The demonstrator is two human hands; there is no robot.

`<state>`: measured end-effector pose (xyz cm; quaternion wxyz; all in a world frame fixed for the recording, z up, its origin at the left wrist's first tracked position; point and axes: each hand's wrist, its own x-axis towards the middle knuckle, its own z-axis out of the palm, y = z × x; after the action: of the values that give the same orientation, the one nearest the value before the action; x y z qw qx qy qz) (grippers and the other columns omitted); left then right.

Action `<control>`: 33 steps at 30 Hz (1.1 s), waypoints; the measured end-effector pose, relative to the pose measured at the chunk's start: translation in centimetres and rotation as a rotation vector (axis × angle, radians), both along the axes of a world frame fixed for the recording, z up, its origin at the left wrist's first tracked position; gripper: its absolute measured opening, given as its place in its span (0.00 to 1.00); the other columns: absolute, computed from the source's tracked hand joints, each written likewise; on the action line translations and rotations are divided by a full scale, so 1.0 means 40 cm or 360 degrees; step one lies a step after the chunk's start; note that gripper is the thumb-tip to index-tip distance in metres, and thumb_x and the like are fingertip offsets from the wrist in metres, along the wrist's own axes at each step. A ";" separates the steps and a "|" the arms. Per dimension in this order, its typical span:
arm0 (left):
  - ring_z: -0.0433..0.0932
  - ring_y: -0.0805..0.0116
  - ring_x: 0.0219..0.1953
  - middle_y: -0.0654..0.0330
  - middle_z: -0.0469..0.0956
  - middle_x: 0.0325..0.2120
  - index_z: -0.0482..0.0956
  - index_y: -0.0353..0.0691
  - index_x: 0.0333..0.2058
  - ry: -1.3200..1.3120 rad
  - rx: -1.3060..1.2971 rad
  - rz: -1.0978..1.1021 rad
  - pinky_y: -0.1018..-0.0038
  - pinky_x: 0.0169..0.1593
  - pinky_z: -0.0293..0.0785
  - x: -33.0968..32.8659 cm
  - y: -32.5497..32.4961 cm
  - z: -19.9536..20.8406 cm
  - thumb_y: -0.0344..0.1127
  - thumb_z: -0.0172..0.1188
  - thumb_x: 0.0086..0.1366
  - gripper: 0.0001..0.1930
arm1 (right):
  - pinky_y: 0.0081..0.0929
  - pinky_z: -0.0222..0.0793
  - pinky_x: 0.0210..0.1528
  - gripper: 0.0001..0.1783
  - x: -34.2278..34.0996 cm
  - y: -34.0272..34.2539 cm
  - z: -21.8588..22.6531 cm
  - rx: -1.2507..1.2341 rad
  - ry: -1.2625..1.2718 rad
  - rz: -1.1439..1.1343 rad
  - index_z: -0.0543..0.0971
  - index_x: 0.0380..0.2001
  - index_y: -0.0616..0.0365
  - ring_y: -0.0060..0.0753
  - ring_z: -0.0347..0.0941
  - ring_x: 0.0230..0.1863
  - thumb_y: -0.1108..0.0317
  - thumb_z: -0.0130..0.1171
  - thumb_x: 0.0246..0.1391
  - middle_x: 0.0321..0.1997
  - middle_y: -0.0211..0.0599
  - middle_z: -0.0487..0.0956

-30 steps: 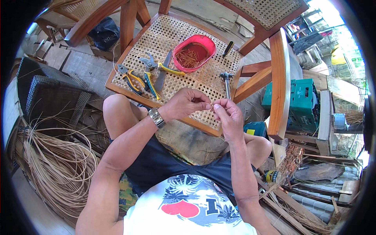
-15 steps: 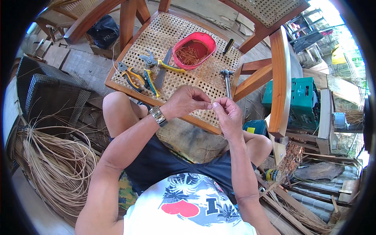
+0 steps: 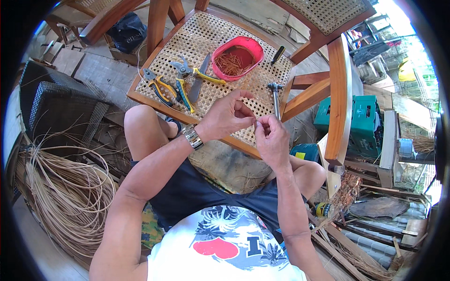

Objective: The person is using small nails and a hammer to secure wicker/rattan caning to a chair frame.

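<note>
Cane strand [image 3: 253, 121]: thin, barely visible, pinched between both hands just above the near edge of the woven chair seat [image 3: 206, 37]. Left hand [image 3: 227, 114] grip narrow, fingertips closed on the strand; right hand [image 3: 271, 136] likewise. Beyond the hands, on the seat: red bowl [image 3: 234, 58] of pegs, pliers [image 3: 159, 86], hammer [image 3: 275, 96]. Risk: strand may slip or snap if pulled hard.

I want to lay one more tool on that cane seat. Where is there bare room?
The woven cane seat is bare at its far end, beyond the red bowl, and along the near-right edge between the hammer and the hands. The middle is crowded: two pliers, shears and a knife lie close together.
</note>
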<state>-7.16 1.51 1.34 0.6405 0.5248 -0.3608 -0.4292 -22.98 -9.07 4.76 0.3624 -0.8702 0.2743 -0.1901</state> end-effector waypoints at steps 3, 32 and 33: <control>0.84 0.73 0.38 0.54 0.86 0.36 0.64 0.32 0.60 -0.0111 0.0026 0.0077 0.76 0.42 0.79 -0.009 -0.001 -0.002 0.27 0.68 0.61 0.31 | 0.39 0.74 0.37 0.03 0.003 0.001 -0.009 -0.0112 0.0007 0.0045 0.77 0.34 0.62 0.45 0.80 0.32 0.77 0.61 0.58 0.32 0.44 0.80; 0.77 0.82 0.33 0.67 0.80 0.32 0.82 0.37 0.48 -0.0496 -0.0275 0.0201 0.80 0.37 0.73 -0.016 -0.004 -0.003 0.31 0.60 0.71 0.10 | 0.20 0.70 0.38 0.05 -0.016 -0.055 0.014 0.2016 -0.0826 -0.0158 0.80 0.43 0.57 0.20 0.76 0.37 0.70 0.62 0.66 0.36 0.32 0.82; 0.79 0.80 0.35 0.65 0.81 0.34 0.83 0.37 0.48 -0.0478 -0.0252 0.0122 0.79 0.38 0.74 -0.014 -0.002 -0.003 0.31 0.62 0.70 0.10 | 0.20 0.71 0.38 0.05 -0.015 -0.054 0.015 0.2035 -0.0825 -0.0162 0.80 0.42 0.57 0.20 0.76 0.37 0.70 0.62 0.66 0.37 0.32 0.82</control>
<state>-7.71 1.42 1.22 0.6346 0.5443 -0.4648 -0.2915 -23.59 -11.23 5.34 0.8487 -0.3982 0.2777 -0.2097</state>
